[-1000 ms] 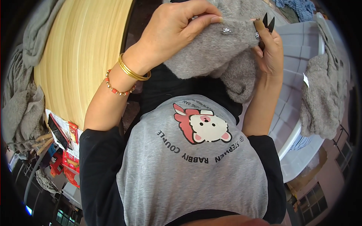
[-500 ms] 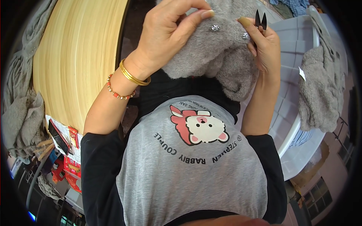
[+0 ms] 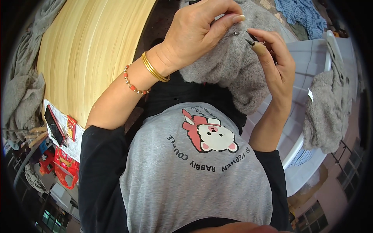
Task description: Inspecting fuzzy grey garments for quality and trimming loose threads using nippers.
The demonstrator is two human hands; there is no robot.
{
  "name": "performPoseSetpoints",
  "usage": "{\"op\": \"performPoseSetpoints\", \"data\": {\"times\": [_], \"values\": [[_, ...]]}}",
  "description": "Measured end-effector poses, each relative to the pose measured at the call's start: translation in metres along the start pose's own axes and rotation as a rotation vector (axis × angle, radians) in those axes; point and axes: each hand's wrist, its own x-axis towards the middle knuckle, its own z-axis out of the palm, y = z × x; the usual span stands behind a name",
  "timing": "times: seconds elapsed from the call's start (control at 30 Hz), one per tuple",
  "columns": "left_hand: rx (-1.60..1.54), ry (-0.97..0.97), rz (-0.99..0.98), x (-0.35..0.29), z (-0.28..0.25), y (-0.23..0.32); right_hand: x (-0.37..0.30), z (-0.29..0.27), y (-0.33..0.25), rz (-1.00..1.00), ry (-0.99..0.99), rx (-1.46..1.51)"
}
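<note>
A fuzzy grey knit garment (image 3: 221,62) hangs in front of me at the top, over my lap. My left hand (image 3: 200,33) is over it, thumb and forefinger pinched together; what lies between the fingertips is too small to make out. A shiny button (image 3: 236,33) sits on the knit just below that pinch. My right hand (image 3: 278,60) grips small dark scissors (image 3: 251,41), whose blades point toward the button. Most of the scissors is hidden by the fingers.
At left stands a wooden table (image 3: 89,50) holding a dark phone (image 3: 54,124) and a red packet (image 3: 71,128). Right of me is a pale plastic tub (image 3: 299,93) with a grey knit piece (image 3: 324,112) over its rim. Blue striped cloth (image 3: 301,17) lies beyond.
The scissors have turned in my right hand, from blades pointing up and away to blades toward the button. My left hand stays pinched close by. The whole view has shifted slightly.
</note>
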Motion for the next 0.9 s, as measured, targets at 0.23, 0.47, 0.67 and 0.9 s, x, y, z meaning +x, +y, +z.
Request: {"op": "performPoseSetpoints", "data": {"times": [0.23, 0.47, 0.67, 0.9], "values": [[-0.004, -0.092, -0.486, -0.002, -0.01, 0.014, 0.008, 0.012, -0.005, -0.053, -0.006, -0.026], [-0.055, -0.118, -0.389, -0.007, -0.01, 0.011, 0.012, 0.008, -0.001, -0.151, -0.014, -0.085], [-0.146, -0.163, -0.495, -0.01, -0.01, 0.009, 0.011, 0.007, 0.0, -0.172, -0.031, -0.049], [-0.191, -0.2, -0.489, -0.013, -0.01, 0.008, 0.009, 0.002, 0.003, -0.153, -0.098, -0.023]]}}
